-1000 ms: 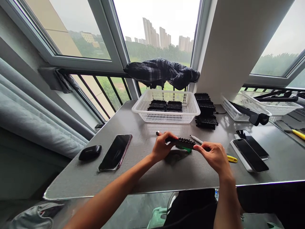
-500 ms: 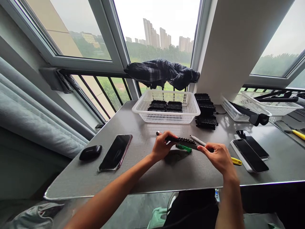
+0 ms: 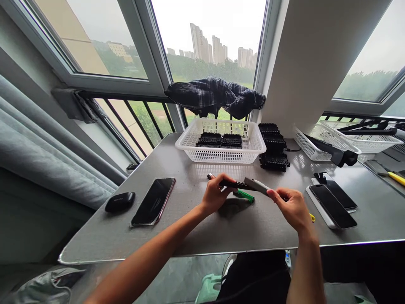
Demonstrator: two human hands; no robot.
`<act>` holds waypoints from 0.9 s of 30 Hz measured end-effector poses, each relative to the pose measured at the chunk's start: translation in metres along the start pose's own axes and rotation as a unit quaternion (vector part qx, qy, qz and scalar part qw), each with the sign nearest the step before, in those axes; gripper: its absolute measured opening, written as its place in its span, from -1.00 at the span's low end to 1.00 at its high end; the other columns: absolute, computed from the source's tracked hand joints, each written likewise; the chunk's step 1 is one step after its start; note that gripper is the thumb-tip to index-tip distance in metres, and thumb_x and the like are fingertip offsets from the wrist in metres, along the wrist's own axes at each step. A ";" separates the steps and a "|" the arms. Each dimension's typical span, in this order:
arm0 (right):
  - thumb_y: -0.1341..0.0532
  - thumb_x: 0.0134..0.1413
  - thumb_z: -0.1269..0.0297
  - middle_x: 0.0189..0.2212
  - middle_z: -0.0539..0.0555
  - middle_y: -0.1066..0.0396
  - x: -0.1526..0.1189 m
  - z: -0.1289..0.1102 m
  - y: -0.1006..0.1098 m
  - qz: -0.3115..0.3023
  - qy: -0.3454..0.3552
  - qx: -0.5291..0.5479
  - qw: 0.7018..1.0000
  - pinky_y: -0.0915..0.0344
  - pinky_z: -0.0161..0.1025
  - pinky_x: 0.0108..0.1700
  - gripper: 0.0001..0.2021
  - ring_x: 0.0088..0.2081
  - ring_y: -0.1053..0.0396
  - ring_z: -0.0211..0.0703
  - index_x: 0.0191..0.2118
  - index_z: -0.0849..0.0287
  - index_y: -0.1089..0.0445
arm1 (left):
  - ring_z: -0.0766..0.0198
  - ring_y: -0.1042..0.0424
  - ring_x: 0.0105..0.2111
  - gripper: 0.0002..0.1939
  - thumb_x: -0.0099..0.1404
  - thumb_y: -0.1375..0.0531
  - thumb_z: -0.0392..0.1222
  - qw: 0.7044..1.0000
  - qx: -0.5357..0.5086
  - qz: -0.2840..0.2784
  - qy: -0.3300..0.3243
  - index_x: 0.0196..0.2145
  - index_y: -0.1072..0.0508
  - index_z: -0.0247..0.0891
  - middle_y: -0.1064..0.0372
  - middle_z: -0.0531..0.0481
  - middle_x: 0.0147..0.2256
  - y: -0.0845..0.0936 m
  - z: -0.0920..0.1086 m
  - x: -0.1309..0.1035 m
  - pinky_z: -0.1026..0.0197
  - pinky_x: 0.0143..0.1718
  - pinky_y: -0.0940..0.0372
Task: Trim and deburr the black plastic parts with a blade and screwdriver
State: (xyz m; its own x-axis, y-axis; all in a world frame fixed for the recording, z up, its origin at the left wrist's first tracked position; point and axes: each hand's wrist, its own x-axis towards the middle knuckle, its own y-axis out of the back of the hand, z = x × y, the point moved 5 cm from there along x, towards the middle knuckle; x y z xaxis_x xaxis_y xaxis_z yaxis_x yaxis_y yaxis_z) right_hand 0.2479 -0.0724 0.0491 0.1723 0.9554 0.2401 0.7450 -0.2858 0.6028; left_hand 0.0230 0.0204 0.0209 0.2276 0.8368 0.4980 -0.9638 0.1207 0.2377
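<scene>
My left hand (image 3: 217, 194) is closed on one end of a narrow black toothed plastic part (image 3: 236, 185), holding it above the table. A knife (image 3: 257, 186) with a flat grey blade is in my closed right hand (image 3: 291, 207); its dark handle is mostly hidden by the fingers. The blade lies over the right end of the black part, and whether they touch I cannot tell. Under the hands, a green plastic tool (image 3: 246, 196) rests on the table beside a dark patch. Behind the blade shows part of a white pen (image 3: 262, 184).
A white basket (image 3: 221, 157) holds black toothed parts, with more stacked (image 3: 274, 147) beside it. Phones lie at left (image 3: 153, 202) and right (image 3: 333, 207), a black case (image 3: 120, 202) at far left. A yellow handle (image 3: 312, 217) shows beside my right wrist. The metal table's edge (image 3: 196, 254) is near me.
The knife blade has swung up from along the underside of the black part to over its right end. My right hand has tilted slightly; my left hand stays put.
</scene>
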 end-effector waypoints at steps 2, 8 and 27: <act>-0.18 0.08 -0.19 -0.66 -0.08 -0.11 0.001 -0.005 -0.005 0.009 -0.008 0.045 0.999 0.01 -0.32 -0.53 -0.51 -0.58 -0.07 -0.31 -0.56 0.17 -0.31 | 0.29 -0.48 -0.42 -0.84 0.06 -0.34 -0.32 1.000 0.001 -0.001 0.002 -0.38 -0.46 -0.22 -0.51 0.06 -0.43 -0.001 0.000 -0.001 0.26 -0.34 -0.34; -0.31 -0.08 -0.15 -0.57 -0.06 -0.29 0.007 -0.015 -0.032 0.020 -0.042 0.077 0.996 -0.10 -0.32 -0.51 -0.52 -0.56 -0.17 -0.26 -0.19 0.16 -0.46 | 0.28 -0.48 -0.42 -0.87 0.11 -0.33 -0.23 1.000 -0.012 -0.014 -0.017 -0.37 -0.45 -0.21 -0.50 0.05 -0.43 -0.004 0.001 -0.003 0.24 -0.32 -0.37; -0.29 0.00 -0.02 -0.58 -0.05 -0.23 0.009 -0.020 -0.045 0.032 -0.022 0.218 0.975 -0.07 -0.34 -0.53 -0.68 -0.54 -0.12 -0.29 -0.40 0.17 -0.38 | 0.05 -0.24 0.08 -0.26 0.03 -0.38 0.02 0.996 -0.003 0.078 0.045 0.06 -0.12 -0.12 -0.05 -0.19 0.15 0.001 -0.016 0.000 0.07 -0.05 -0.28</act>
State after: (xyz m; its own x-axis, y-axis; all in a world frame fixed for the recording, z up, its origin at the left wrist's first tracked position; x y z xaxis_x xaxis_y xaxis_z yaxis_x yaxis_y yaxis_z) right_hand 0.2032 -0.0520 0.0393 0.2474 0.9416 0.2283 0.9334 -0.2949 0.2046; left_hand 0.0201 0.0295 0.0075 0.0618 0.8903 0.4511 -0.9873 -0.0118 0.1586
